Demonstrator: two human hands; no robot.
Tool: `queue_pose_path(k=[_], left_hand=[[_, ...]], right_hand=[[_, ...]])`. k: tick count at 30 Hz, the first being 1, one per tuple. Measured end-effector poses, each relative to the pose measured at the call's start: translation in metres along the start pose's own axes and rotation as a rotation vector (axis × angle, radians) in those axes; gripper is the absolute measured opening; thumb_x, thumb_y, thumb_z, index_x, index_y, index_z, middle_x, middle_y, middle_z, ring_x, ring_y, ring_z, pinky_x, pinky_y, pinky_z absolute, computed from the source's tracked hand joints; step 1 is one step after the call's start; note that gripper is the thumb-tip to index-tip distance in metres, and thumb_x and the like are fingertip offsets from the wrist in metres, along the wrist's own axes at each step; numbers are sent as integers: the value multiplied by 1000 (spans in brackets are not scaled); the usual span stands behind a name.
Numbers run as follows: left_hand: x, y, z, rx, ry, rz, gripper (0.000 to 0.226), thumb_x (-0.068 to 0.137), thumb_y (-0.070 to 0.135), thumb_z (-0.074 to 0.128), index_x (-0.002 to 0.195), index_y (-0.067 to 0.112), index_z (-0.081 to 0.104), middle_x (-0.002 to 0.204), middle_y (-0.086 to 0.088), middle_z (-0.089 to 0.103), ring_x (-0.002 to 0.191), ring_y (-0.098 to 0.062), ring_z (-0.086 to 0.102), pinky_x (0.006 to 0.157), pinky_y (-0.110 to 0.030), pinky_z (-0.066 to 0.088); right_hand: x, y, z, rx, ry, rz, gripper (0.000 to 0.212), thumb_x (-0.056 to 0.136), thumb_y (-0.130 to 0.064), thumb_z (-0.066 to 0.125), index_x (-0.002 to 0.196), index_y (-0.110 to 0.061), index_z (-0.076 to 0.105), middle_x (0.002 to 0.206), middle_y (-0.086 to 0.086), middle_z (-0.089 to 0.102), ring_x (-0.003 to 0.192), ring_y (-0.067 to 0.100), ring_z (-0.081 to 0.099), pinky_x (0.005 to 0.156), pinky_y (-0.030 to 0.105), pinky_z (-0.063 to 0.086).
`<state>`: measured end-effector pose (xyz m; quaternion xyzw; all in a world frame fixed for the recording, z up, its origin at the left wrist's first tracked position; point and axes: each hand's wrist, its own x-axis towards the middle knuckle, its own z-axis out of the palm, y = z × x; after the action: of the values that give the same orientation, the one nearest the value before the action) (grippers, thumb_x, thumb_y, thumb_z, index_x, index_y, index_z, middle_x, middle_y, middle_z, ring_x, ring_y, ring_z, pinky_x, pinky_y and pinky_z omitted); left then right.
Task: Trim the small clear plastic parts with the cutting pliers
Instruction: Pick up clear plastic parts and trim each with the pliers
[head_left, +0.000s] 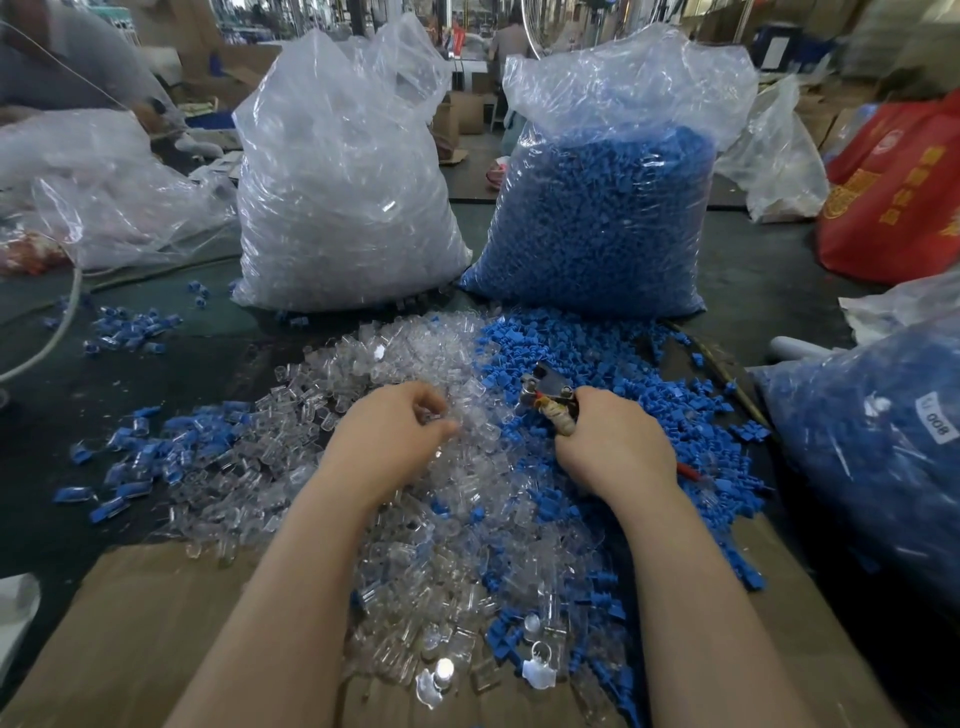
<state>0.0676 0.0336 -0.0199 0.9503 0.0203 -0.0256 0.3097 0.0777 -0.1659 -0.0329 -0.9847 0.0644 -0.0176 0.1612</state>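
A heap of small clear plastic parts covers the middle of the dark table, running down onto a cardboard sheet. My left hand rests on this heap with fingers curled, pinching a small clear part at the fingertips. My right hand grips the cutting pliers, whose metal jaws point up and left, a short way right of the left hand. The handles are wrapped in tape and mostly hidden in my palm. Whether the jaws are apart is hard to tell.
Blue plastic parts lie heaped to the right of the clear ones. Two tall plastic bags stand behind: one with clear parts, one with blue parts. Another bag of blue parts sits at the right. The cardboard sheet lies nearest me.
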Motion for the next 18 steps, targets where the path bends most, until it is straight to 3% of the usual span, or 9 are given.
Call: queue_pose_path(k=[3,5,9,13,15,18], left_hand=[[0,-3,-2,-4,59,-41,8,93,34,65,96,27,66,81,13,64,72,-2,59,60,-23,43],[-1,-2,-1,22,68,-25,3,93,29,65,91,29,64,81,14,63,76,-5,60,69,-27,48],[-2,5,3,-28,43,24,9,93,32,65,103,32,67,92,18,64,80,1,57,74,-23,44],[-3,6,4,11,88,24,4,92,30,68,94,33,70,90,16,66,83,-4,61,92,-35,51],[-3,5,4,4,117,26,2,91,30,69,91,32,70,81,18,66,76,-1,62,79,-32,54],[-2,4,3,-73,181,47,7,89,39,70,91,33,71,75,18,66,66,1,62,59,-19,46]], right_hand=[[0,-1,1,1,2,5,16,86,-26,57,79,-25,42,72,-3,47,61,17,43,52,30,31],[0,-2,2,2,6,7,18,86,-26,57,78,-25,41,72,-3,48,60,16,43,52,30,32],[1,-4,3,-15,9,21,17,85,-26,58,79,-25,42,72,-3,46,62,20,44,54,32,34],[0,-3,3,-3,43,25,24,84,-26,60,73,-25,38,70,-4,46,57,15,40,47,29,27],[0,-1,3,19,77,15,24,84,-26,59,72,-24,38,69,-5,46,57,13,40,46,28,25],[2,0,2,89,105,2,16,88,-32,58,80,-23,47,71,-4,49,60,16,44,48,28,28]])
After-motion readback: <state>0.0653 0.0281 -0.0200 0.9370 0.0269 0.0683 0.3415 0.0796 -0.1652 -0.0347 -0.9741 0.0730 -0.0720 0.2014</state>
